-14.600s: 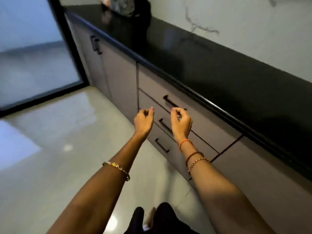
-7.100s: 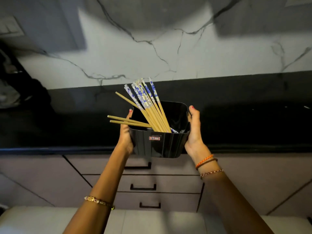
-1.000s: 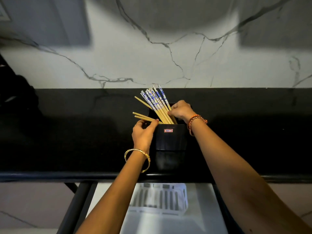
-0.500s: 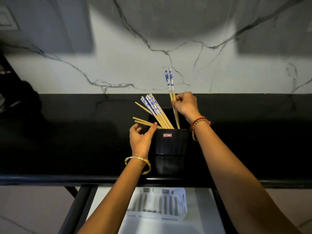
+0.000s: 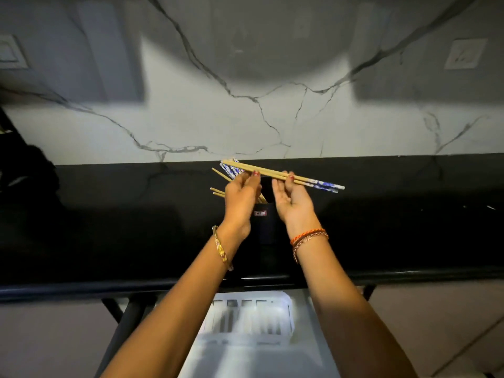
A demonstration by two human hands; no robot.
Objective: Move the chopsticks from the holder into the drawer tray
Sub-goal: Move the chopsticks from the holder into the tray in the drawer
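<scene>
A pair of wooden chopsticks (image 5: 275, 174) with blue-and-white patterned tops lies almost level in the air above the black holder (image 5: 263, 223), patterned ends pointing right. My right hand (image 5: 293, 201) pinches the pair near its middle. My left hand (image 5: 241, 199) pinches it closer to the plain ends. Several more chopsticks (image 5: 219, 191) lean out of the holder to the left, partly hidden behind my left hand. The holder stands on the black countertop (image 5: 109, 227). Below the counter edge, the white slotted drawer tray (image 5: 287, 313) lies in the open drawer.
A marble wall (image 5: 245, 118) backs the counter, with a socket plate (image 5: 463, 53) at the upper right. Dark objects (image 5: 24, 170) sit at the far left of the counter. Grey cabinet fronts (image 5: 436, 336) flank the open drawer.
My right hand has lifted the pair out of the holder and turned it from upright to almost level. My left hand has left the holder's side and taken hold of the pair.
</scene>
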